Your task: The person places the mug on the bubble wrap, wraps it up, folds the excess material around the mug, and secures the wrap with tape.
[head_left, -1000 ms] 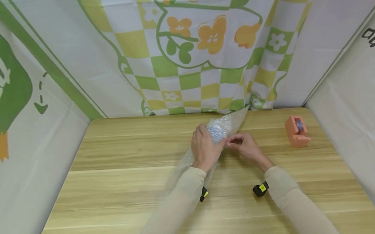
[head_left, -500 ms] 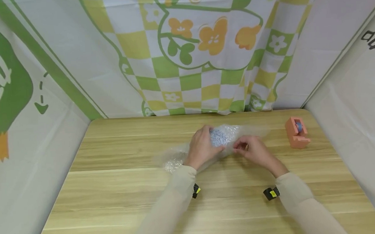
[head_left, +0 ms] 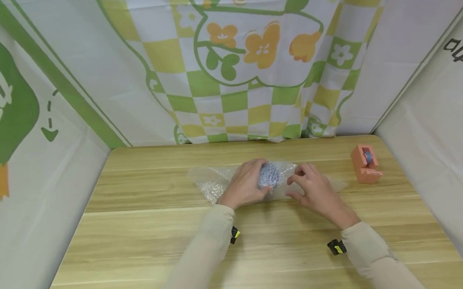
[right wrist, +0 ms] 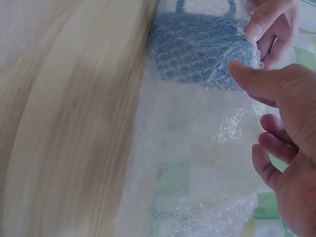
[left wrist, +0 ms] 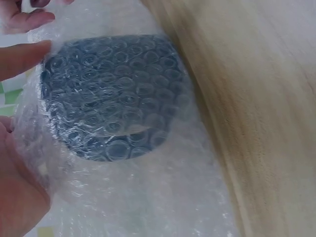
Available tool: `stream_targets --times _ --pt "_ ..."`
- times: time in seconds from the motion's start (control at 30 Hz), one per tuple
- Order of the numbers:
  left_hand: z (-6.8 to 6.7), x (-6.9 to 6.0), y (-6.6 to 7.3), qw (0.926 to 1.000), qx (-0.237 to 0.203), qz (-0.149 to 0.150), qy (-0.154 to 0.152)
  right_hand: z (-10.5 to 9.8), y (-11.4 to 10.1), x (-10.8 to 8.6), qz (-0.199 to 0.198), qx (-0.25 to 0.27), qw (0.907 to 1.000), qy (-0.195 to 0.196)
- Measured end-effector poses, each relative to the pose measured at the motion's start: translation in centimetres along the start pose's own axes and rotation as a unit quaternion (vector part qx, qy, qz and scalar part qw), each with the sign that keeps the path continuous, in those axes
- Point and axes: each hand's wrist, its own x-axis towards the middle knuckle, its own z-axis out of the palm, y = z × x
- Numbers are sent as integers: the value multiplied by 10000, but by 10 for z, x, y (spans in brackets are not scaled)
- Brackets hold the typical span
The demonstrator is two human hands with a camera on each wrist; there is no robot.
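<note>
Ok so the long clear plastic bubble wrap (head_left: 212, 187) swung crosswise, rounded blue object (head_left: 270, 176) inside clasped by the left hand (head_left: 245, 182), long axis running rightward from that grip past the loosely parted right hand (head_left: 318, 194).

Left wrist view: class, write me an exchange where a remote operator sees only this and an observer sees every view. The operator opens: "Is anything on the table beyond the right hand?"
Observer: Yes, the head view shows an orange tape dispenser on the table, to the right of the right hand.
Operator: My picture cuts off the bubble wrap. Where does it reach?
Observer: In the head view it sticks out past both hands, to the left of the left hand and to the right of the right.
Operator: How is the right thumb set?
Observer: Apart from the index finger, with a visible gap.
</note>
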Motion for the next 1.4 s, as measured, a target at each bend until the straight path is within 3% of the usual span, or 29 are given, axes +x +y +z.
stream_targets --times 0.27,0.5,0.6,0.7,0.93,1.07,1.3,1.4 --pt "3 0 -4 9999 -38 149 43 3 7 3 -295 -458 9980 -326" --pt "4 -1 -5 9998 -72 202 18 8 14 10 -364 -591 9974 -216" --pt "5 -1 -5 9997 -73 229 25 7 15 14 -118 -472 9980 -413" --pt "5 -1 -6 9996 -56 280 38 5 16 17 269 -222 9958 -851" --pt "5 -2 -6 9995 -97 283 52 1 18 32 1121 649 9753 -1790" --pt "6 -2 -6 9995 -146 271 13 1 19 37 1298 721 9707 -1888" --pt "5 -2 -6 9996 -113 246 -28 4 24 38 1304 779 9743 -1663" --pt "5 -3 -5 9997 -88 238 -43 4 30 39 1382 1161 9669 -1805"
